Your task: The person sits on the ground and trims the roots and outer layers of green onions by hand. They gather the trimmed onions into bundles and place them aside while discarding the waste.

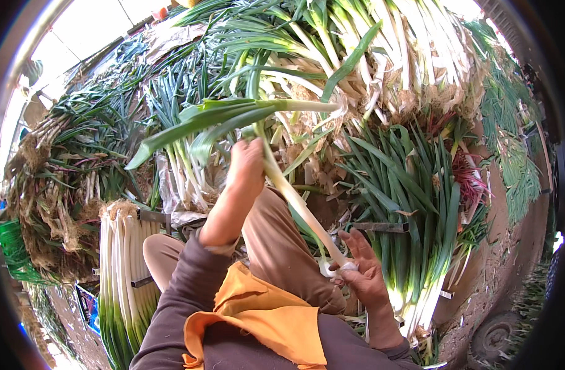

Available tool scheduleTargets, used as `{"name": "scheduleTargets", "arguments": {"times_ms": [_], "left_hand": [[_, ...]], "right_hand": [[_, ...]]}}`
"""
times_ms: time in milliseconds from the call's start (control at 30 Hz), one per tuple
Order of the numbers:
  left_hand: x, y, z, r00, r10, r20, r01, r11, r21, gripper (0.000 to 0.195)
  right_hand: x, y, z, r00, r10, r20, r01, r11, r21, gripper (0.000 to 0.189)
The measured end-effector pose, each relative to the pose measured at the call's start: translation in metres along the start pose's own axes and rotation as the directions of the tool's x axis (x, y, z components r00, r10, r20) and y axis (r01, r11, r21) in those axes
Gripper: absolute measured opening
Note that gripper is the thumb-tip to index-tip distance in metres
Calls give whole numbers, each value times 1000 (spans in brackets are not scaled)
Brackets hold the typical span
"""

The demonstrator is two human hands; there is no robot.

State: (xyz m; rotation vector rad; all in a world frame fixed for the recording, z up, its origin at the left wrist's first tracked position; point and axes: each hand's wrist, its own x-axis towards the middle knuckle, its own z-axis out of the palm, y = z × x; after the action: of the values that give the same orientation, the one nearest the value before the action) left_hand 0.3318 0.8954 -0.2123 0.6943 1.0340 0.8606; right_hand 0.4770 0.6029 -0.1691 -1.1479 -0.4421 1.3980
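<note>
My left hand (247,159) is closed around the upper shank of a long green onion (294,199), just below its green leaves. The onion slants down to the right, its white root end at the fingers of my right hand (363,273). That hand pinches the pale base between thumb and forefinger, other fingers spread. A second white bulb shows beside that base, partly hidden. Another green onion (305,106) lies across above my left hand, its leaves pointing left; whether the hand touches it is unclear.
A neat bundle of peeled green onions (125,259) stands in a metal holder at the left. Another leafy bundle (407,203) rests in a metal bracket at the right. Untrimmed onions with roots (402,55) are heaped ahead. More lie at the far left, near a green mesh (16,252).
</note>
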Motion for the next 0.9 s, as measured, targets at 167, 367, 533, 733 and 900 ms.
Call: {"name": "scheduleTargets", "arguments": {"times_ms": [167, 367, 533, 733, 900], "left_hand": [[-99, 41, -20, 955, 278, -100, -293, 934, -206, 25], [-142, 91, -114, 922, 270, -277, -376, 794, -478, 34], [-143, 99, -204, 885, 323, -335, -453, 760, -465, 19], [-78, -30, -326, 610, -74, -789, -320, 888, -331, 10], [-65, -21, -317, 740, 5, -673, -349, 858, -378, 13]], "right_hand": [[-7, 35, -14, 864, 304, 401, -421, 873, 245, 75], [-1, 28, 51, 663, 528, 531, -561, 820, -115, 59], [-4, 23, 88, 769, 337, 544, -123, 912, -392, 54], [-28, 36, 54, 838, 185, 513, 150, 826, -543, 40], [-77, -67, -5, 986, 140, 87, -92, 908, -410, 37]]}}
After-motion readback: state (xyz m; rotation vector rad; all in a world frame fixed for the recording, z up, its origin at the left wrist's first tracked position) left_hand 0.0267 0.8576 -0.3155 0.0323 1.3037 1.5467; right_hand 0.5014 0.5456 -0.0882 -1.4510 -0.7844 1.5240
